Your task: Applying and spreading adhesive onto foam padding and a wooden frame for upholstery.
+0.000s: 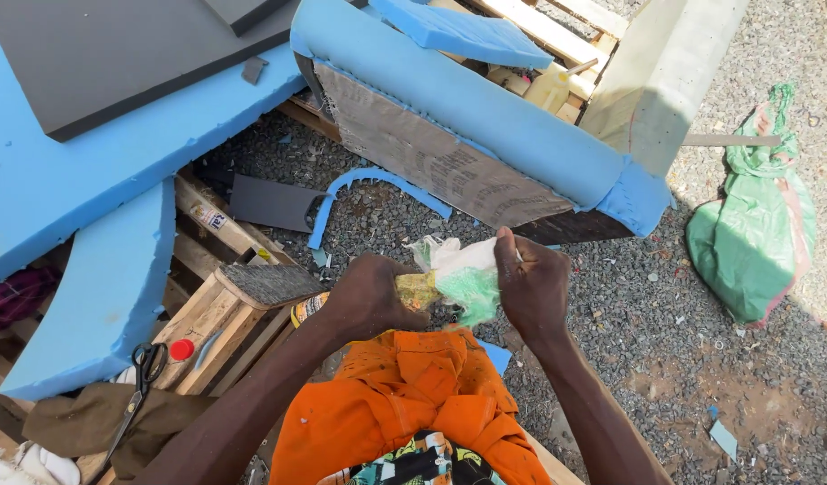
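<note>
Gravel ground (647,296) under both hands gripping plastic bag (463,274).

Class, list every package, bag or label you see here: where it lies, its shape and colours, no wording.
Plastic bag: between left hand and right hand, crumpled, white and green.
Sack: right, on gravel, bulging, green, knotted top.
Label: left, on wooden frame, small, white.
Bottle: top, among slats, pale yellow.

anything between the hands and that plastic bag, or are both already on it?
Nothing visible stands between. The left hand grips the yellowish end of the crumpled plastic bag, and the right hand pinches its white and green end. Both hands touch it directly, held above the gravel in front of the foam-wrapped frame.
</note>
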